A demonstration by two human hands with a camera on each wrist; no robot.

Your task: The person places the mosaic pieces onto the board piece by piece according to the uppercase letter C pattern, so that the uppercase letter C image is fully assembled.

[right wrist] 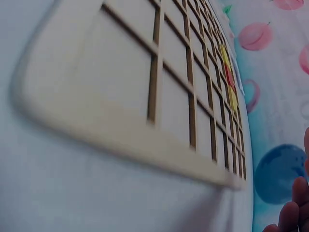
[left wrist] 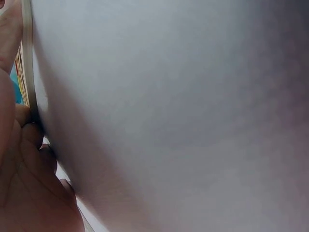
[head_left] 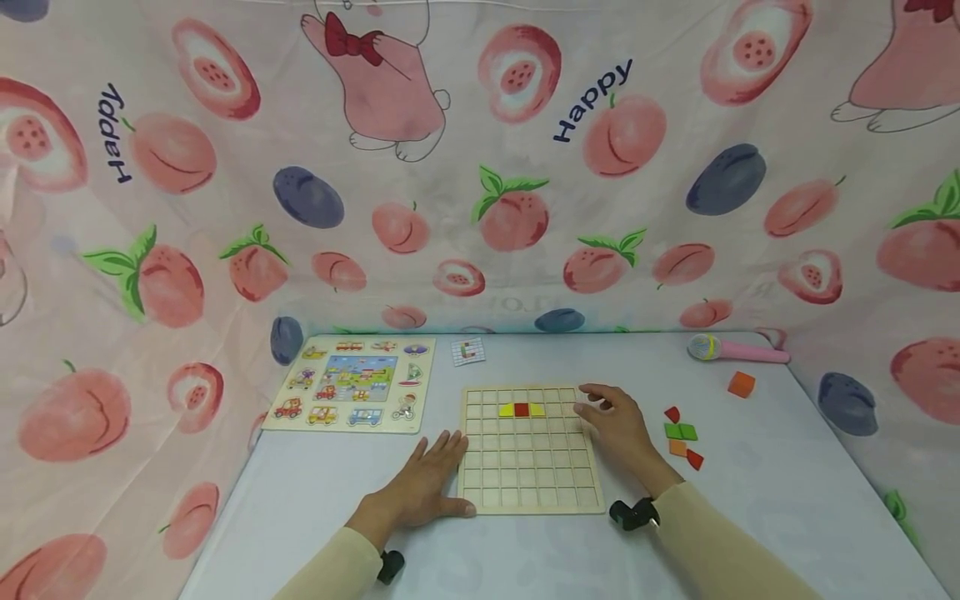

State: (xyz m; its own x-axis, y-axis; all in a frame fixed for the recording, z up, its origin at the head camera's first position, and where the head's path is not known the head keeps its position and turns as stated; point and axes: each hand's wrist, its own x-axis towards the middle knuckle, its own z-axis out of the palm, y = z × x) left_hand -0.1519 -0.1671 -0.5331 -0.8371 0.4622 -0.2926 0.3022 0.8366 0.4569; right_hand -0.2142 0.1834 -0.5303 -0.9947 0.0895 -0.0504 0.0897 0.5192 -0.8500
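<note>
A square wooden grid board (head_left: 528,507) lies flat on the table. Near its top, a red square (head_left: 521,409) sits between two yellow pieces (head_left: 507,410). My left hand (head_left: 426,483) rests at the board's left edge with fingers spread and thumb by the lower left corner. In the left wrist view, that hand's fingers (left wrist: 34,135) lie along the board's side. Over the upper right edge, my right hand (head_left: 618,425) is lightly bent, thumb and forefinger apart, with nothing visible between them. The right wrist view shows the board's rim (right wrist: 130,130) close up.
Right of the board lie red pieces (head_left: 695,459), green pieces (head_left: 681,432) and an orange square (head_left: 678,448). Behind them are an orange block (head_left: 741,384) and a pink toy microphone (head_left: 738,349). A picture puzzle (head_left: 412,408) and a small grid card (head_left: 468,352) lie at the back left.
</note>
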